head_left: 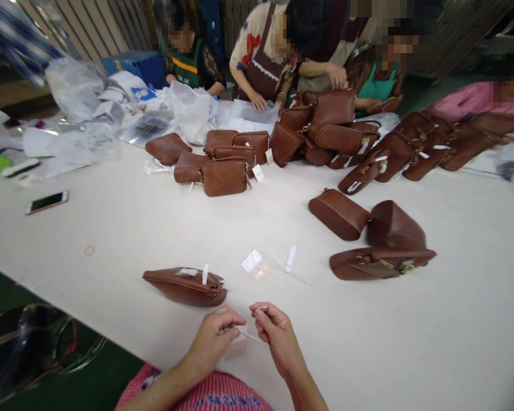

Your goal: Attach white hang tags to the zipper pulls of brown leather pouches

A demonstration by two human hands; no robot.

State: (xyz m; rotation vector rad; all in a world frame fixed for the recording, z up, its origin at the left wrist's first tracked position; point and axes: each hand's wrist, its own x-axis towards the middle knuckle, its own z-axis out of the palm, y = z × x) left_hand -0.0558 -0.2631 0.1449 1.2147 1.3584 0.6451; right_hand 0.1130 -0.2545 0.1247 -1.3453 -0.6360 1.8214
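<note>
Near the table's front edge, my left hand (pixel 213 338) pinches a thin white string (pixel 252 336). The other end of the string runs to my right hand (pixel 279 335), whose thumb and fingers are closed on it. A small pale tag (pixel 236 346) hangs below my left fingers, partly hidden and blurred. Just beyond my left hand, a brown zip pouch (pixel 180 288) lies on its side with a white strip sticking up from it. Past my right hand, loose tags in a clear packet (pixel 255 265) and a white strip (pixel 290 259) lie on the tabletop.
Brown bags (pixel 377 234) lie to the right; more pouches (pixel 225 176) and a long pile of bags (pixel 334 128) stand farther back. A phone (pixel 47 202) and a rubber band (pixel 89 250) are at left. Plastic wrapping (pixel 192 111) heaps at the back, where several co-workers handle things.
</note>
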